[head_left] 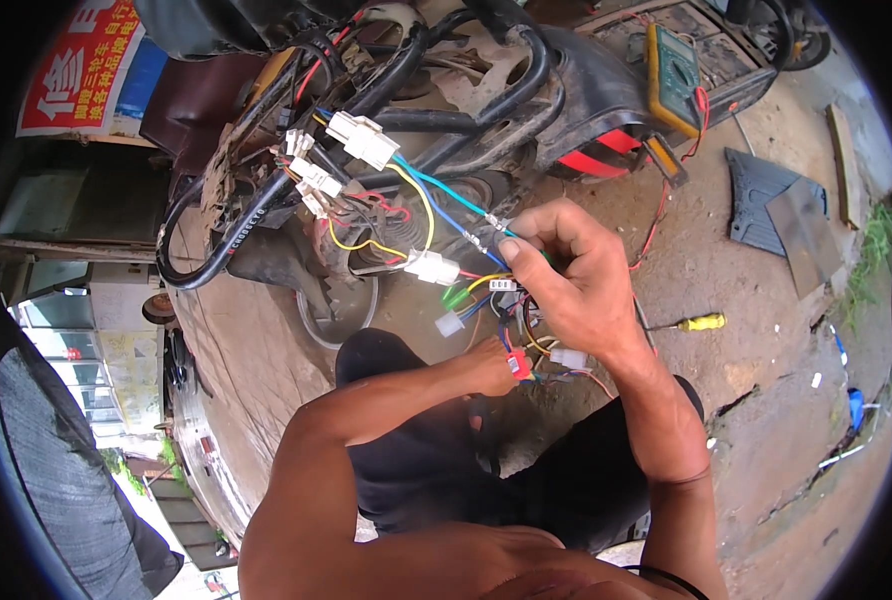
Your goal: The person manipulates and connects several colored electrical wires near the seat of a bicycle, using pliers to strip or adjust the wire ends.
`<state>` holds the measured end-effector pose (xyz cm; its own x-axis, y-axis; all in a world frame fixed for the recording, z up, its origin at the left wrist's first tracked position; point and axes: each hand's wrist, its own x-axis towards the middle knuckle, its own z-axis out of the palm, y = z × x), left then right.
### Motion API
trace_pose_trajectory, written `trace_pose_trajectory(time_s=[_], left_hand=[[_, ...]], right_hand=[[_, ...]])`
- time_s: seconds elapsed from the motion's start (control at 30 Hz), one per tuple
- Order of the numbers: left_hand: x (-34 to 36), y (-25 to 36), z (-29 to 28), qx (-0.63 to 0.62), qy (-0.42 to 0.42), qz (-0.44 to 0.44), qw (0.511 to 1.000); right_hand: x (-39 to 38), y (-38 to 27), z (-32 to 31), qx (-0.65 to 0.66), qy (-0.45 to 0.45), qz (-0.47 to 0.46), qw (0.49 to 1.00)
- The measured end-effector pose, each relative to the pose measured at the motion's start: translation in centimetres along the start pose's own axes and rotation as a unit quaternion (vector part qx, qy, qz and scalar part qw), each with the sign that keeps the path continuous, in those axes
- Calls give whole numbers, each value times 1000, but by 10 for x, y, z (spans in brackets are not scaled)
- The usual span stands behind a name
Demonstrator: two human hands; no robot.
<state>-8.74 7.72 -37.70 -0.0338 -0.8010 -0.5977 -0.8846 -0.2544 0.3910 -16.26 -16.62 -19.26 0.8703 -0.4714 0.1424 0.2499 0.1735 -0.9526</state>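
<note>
My right hand (pixel 584 280) pinches the ends of blue and teal wires between thumb and forefinger, with shiny metal terminals (pixel 481 240) beside the fingertips. These wires run back to a large white connector (pixel 362 141) near the frame. Lower down, my left hand (pixel 488 368) is closed round a bundle of coloured wires, a red plug (pixel 518 364) next to its fingers. More white connectors surround the hands: one (pixel 432 267) with a yellow wire, a small clear one (pixel 449 324) and another (pixel 569 358) by the bundle. My fingers hide part of both grips.
Ahead stands a partly stripped vehicle with a black tube frame (pixel 436 122). A yellow-rimmed multimeter (pixel 673 80) rests on it, red leads hanging down. A yellow-handled screwdriver (pixel 702 322) lies on the ground at right, below dark flat panels (pixel 781 220).
</note>
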Motion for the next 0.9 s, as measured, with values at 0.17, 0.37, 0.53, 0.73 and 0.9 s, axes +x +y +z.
trace_pose_trajectory(time_s=[0.17, 0.37, 0.53, 0.73, 0.9], left_hand=[[25, -13, 18, 30, -47, 9, 998], [-29, 87, -136, -149, -2, 198, 969], [-106, 115, -265, -294, 296, 303, 857], [-93, 97, -269, -428, 539, 44, 724], [-92, 85, -272, -483, 505, 64, 712]], right_hand=[[0, -1, 6, -20, 24, -1, 1000], [7, -3, 9, -9, 81, -15, 997], [4, 5, 8, -18, 79, -28, 996], [-6, 3, 18, -57, 83, -134, 986], [-8, 8, 21, -89, 88, -150, 981]])
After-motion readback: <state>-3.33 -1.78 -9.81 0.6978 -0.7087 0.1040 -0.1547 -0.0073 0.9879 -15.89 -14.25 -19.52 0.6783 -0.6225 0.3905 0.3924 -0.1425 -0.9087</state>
